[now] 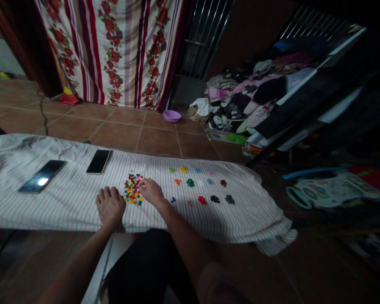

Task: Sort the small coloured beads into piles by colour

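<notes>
A mixed pile of small colored pieces [132, 191] lies on the striped cloth in front of me; their exact kind is too small to tell. My right hand [150, 191] is at the pile's right edge, fingertips bent together in a pinch; whatever they hold is hidden. To the pile's left, my left hand [110, 205] rests flat on the cloth with its fingers stretched out. Right of my right hand are small single-color groups, among them yellow pieces [183, 169], dark green pieces [190, 183], red pieces [202, 200], black pieces [214, 199] and brown pieces [223, 183].
The striped cloth [76, 202] covers a long, narrow board. Two phones lie at left: a larger phone [42, 176] and a smaller phone [99, 161]. Beyond, on the tiled floor, are a purple basin [172, 116], a broom [69, 97] and a heap of clothes [250, 93].
</notes>
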`<state>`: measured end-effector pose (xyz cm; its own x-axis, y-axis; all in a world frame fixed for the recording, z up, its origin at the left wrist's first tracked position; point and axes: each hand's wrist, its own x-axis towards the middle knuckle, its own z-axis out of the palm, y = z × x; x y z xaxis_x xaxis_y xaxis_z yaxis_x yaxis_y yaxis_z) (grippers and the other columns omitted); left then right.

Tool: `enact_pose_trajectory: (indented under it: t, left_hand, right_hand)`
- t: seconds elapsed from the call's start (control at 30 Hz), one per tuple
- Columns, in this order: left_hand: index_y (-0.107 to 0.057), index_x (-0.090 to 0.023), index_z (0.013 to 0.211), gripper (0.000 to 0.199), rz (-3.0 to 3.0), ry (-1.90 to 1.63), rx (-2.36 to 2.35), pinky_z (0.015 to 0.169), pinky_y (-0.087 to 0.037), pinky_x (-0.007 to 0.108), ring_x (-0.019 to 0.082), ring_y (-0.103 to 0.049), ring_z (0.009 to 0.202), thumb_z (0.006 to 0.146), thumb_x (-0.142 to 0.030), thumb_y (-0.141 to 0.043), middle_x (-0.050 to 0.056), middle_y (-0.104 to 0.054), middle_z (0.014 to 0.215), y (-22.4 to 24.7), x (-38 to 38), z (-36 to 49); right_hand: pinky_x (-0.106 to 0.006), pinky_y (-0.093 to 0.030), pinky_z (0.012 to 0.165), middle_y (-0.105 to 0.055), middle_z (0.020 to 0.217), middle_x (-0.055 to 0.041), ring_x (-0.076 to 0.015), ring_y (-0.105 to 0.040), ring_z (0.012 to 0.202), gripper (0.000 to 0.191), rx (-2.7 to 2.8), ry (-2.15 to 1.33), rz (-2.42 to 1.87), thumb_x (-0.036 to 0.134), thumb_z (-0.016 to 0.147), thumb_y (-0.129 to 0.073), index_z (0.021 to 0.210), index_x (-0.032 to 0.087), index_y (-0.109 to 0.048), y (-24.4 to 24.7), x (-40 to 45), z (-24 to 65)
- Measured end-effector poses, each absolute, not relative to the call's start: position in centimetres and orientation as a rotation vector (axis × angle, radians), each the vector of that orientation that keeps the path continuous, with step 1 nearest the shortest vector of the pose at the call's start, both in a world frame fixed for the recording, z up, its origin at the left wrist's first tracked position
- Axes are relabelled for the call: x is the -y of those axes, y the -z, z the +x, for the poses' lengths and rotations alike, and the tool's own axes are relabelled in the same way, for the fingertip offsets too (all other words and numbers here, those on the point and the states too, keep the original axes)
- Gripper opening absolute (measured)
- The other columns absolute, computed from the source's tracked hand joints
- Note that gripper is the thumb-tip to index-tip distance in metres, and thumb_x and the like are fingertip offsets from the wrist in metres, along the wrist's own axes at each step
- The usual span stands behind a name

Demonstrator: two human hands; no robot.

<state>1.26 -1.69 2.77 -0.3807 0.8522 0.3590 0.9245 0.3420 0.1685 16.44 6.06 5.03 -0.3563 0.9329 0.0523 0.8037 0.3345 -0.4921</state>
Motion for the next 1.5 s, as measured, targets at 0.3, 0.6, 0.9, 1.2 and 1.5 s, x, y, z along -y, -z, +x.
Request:
enact_pose_trajectory:
  t: [0.3,0.6,0.9,1.2,1.5]
  left_hand:
    - [-0.059,-0.012,0.11,0.037,-1.607,0.502,2.425,0.099,-0.033,0.048,0.034,-0.042,0.126,0.086,-0.027,-0.036,0.02,-0.056,0.123,-3.2,1.8,1.4]
    - [-0.059,-0.012,0.105,0.035,-1.619,0.566,2.416,0.098,-0.034,0.048,0.034,-0.042,0.123,0.085,-0.028,-0.035,0.019,-0.056,0.117,-3.2,2.0,1.5]
    - [-0.059,-0.012,0.101,0.036,-1.595,0.481,2.378,0.094,-0.035,0.044,0.031,-0.044,0.117,0.088,-0.03,-0.031,0.017,-0.056,0.111,-3.2,2.2,1.6]
    - [-0.059,-0.012,0.103,0.035,-1.601,0.396,2.422,0.094,-0.034,0.042,0.03,-0.044,0.115,0.087,-0.029,-0.032,0.016,-0.057,0.11,-3.7,2.4,1.9]
    - [-0.06,-0.015,0.1,0.033,-1.595,0.419,2.413,0.091,-0.036,0.044,0.031,-0.048,0.114,0.088,-0.029,-0.032,0.017,-0.06,0.108,-4.1,2.3,2.0]
  right_hand:
    - [-0.024,-0.044,0.078,-0.069,0.099,-0.0009,-0.0142,-0.062,0.089,0.017,2.08,-0.579,-1.612,0.022,0.086,-0.052,0.099,0.024,-0.063,-4.7,-5.5,18.0]
    - [-0.025,-0.043,0.078,-0.069,0.099,-0.0023,-0.0154,-0.061,0.089,0.02,1.946,-0.55,-1.821,0.023,0.093,-0.042,0.095,0.022,-0.062,-5.2,-4.8,21.5]
    - [-0.023,-0.042,0.076,-0.069,0.092,-0.0003,-0.0147,-0.061,0.086,0.023,1.778,-0.495,-1.872,0.024,0.094,-0.04,0.088,0.023,-0.063,-5.1,-4.5,26.2]
    - [-0.023,-0.044,0.066,-0.066,0.072,0.0013,-0.0158,-0.06,0.072,0.026,1.469,-0.433,-1.766,0.036,0.09,-0.043,0.086,0.024,-0.066,-3.2,-4.5,32.8]
    - [-0.028,-0.048,0.069,-0.063,0.071,-0.0019,-0.0164,-0.058,0.065,0.033,1.249,-0.224,-1.682,0.043,0.08,-0.044,0.088,0.019,-0.066,-1.5,-3.8,41.0]
